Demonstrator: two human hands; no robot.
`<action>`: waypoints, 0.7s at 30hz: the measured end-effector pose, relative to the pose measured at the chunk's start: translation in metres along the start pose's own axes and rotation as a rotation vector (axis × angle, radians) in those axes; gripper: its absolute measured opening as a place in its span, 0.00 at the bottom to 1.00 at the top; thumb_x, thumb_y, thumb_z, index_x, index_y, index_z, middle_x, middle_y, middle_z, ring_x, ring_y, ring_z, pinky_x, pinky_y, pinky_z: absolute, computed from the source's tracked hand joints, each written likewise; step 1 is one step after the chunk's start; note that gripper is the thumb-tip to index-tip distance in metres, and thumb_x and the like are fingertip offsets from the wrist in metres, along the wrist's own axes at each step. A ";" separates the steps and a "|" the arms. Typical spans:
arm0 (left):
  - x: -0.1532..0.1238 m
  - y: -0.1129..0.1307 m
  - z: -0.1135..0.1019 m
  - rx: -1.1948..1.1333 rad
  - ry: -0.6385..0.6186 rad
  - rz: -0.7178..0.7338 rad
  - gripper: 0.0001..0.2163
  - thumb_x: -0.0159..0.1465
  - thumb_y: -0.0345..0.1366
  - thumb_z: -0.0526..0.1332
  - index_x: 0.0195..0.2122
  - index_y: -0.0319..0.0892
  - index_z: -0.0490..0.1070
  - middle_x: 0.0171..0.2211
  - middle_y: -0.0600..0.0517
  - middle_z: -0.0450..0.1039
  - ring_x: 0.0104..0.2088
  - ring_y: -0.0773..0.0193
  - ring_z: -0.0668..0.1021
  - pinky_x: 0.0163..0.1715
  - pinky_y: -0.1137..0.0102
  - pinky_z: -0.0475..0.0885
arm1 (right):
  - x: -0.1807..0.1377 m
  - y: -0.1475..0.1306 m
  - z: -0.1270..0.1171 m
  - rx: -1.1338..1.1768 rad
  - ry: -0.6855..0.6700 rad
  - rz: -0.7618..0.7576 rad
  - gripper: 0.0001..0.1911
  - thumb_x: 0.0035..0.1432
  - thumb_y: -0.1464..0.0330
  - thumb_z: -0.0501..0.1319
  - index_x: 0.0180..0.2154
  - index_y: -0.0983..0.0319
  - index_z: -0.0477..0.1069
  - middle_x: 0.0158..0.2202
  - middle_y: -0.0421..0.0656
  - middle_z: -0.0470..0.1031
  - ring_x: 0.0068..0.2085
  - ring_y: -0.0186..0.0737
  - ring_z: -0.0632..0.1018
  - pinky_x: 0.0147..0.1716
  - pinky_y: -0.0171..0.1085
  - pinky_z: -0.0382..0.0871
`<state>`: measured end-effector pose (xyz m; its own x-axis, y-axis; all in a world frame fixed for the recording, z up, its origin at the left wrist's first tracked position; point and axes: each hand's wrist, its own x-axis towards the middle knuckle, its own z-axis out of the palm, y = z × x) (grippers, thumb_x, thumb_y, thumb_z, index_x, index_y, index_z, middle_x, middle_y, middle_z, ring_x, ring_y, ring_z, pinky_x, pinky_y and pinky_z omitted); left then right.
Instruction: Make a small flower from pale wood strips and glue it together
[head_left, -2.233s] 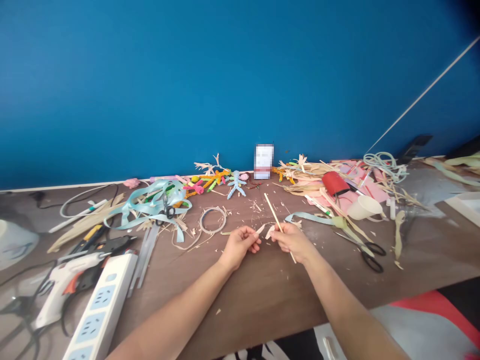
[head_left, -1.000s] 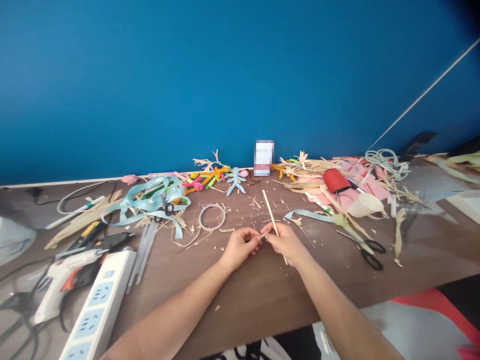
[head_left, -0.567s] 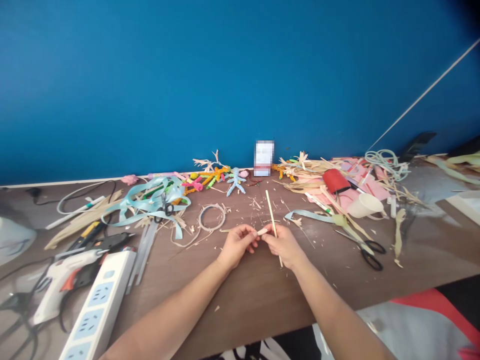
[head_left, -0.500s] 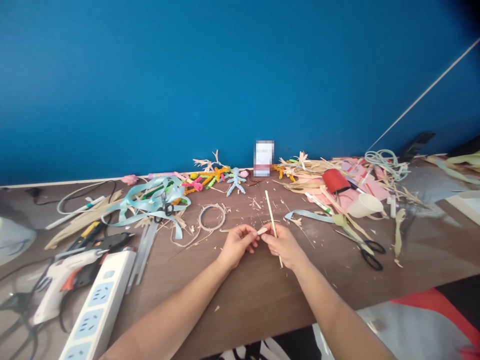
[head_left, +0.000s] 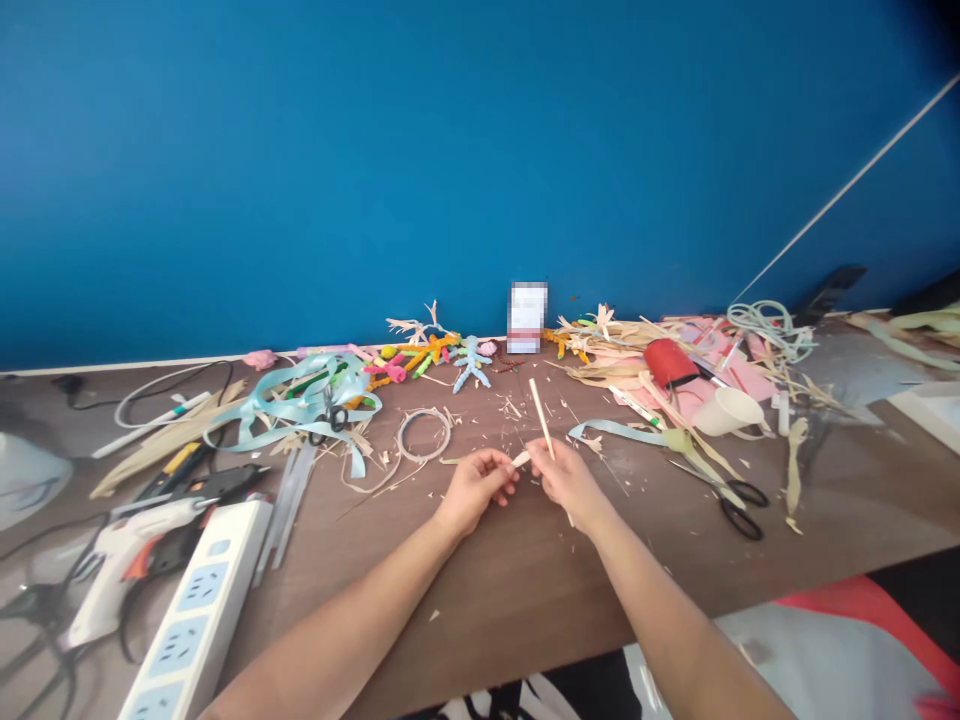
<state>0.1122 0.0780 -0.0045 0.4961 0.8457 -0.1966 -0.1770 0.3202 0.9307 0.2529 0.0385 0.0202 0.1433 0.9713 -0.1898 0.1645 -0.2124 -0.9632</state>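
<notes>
My left hand (head_left: 480, 487) pinches a small pale strip (head_left: 520, 459), perhaps straw or husk, between thumb and fingertips. Its far end reaches the fingertips of my right hand (head_left: 564, 478). That hand is closed around a thin, pale yellow stick (head_left: 539, 410), which stands up at a slant from the fingers, with its lower end showing below the hand. Whether the right fingertips also grip the small strip cannot be made out. Pale shavings (head_left: 512, 408) are scattered on the brown table just beyond both hands.
To the left lie a power strip (head_left: 196, 610), a white glue gun (head_left: 135, 550), clear glue sticks (head_left: 289, 505), light blue ribbon (head_left: 259, 430) and a tape ring (head_left: 424, 435). On the right are black-handled scissors (head_left: 741, 508), a white cup (head_left: 729, 411) and a red roll (head_left: 670, 362).
My right hand has shifted slightly, its fingers lifting a little and the stick turning with it. My left hand stays in place with the small strip.
</notes>
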 end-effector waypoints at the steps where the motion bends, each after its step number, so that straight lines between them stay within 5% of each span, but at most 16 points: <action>1: 0.000 0.000 0.000 -0.006 -0.002 0.003 0.10 0.49 0.38 0.62 0.26 0.35 0.65 0.22 0.53 0.68 0.19 0.73 0.69 0.14 0.79 0.64 | -0.002 0.000 0.000 -0.110 -0.001 -0.045 0.16 0.52 0.55 0.53 0.30 0.62 0.64 0.23 0.37 0.65 0.19 0.28 0.63 0.18 0.30 0.54; 4: 0.000 0.000 0.001 0.002 -0.010 0.013 0.11 0.48 0.38 0.63 0.26 0.35 0.66 0.18 0.54 0.66 0.18 0.73 0.68 0.15 0.79 0.64 | -0.007 -0.001 0.003 -0.367 -0.087 -0.156 0.17 0.56 0.55 0.49 0.28 0.61 0.65 0.25 0.39 0.69 0.27 0.34 0.68 0.26 0.32 0.58; 8: -0.002 0.000 0.002 0.030 -0.007 0.022 0.11 0.49 0.39 0.62 0.25 0.35 0.65 0.17 0.55 0.66 0.17 0.74 0.68 0.15 0.79 0.64 | -0.010 -0.003 0.012 -0.451 -0.065 -0.199 0.22 0.58 0.57 0.45 0.22 0.62 0.65 0.22 0.40 0.68 0.25 0.34 0.68 0.26 0.33 0.57; 11: -0.003 0.000 0.001 0.063 -0.044 0.036 0.12 0.50 0.40 0.62 0.25 0.35 0.65 0.18 0.54 0.67 0.18 0.73 0.68 0.16 0.78 0.64 | -0.008 -0.004 0.013 -0.272 -0.116 -0.109 0.25 0.57 0.55 0.46 0.15 0.63 0.60 0.14 0.38 0.61 0.18 0.30 0.62 0.20 0.31 0.54; 15: -0.005 0.000 -0.001 0.094 -0.154 0.101 0.12 0.53 0.41 0.60 0.27 0.35 0.65 0.21 0.52 0.68 0.20 0.72 0.69 0.19 0.77 0.65 | -0.005 -0.004 0.003 0.145 -0.402 0.251 0.26 0.54 0.52 0.48 0.14 0.63 0.58 0.08 0.31 0.46 0.10 0.24 0.48 0.11 0.28 0.43; 21: -0.006 -0.001 0.001 0.074 -0.200 0.110 0.12 0.53 0.41 0.60 0.27 0.35 0.66 0.21 0.52 0.68 0.21 0.71 0.70 0.23 0.74 0.67 | -0.004 -0.001 -0.011 0.478 -0.630 0.455 0.24 0.53 0.53 0.52 0.16 0.63 0.59 0.08 0.30 0.49 0.09 0.22 0.47 0.07 0.25 0.40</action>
<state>0.1102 0.0725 -0.0045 0.6369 0.7702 -0.0344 -0.1806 0.1924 0.9646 0.2634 0.0340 0.0238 -0.4875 0.7130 -0.5040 -0.2198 -0.6589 -0.7194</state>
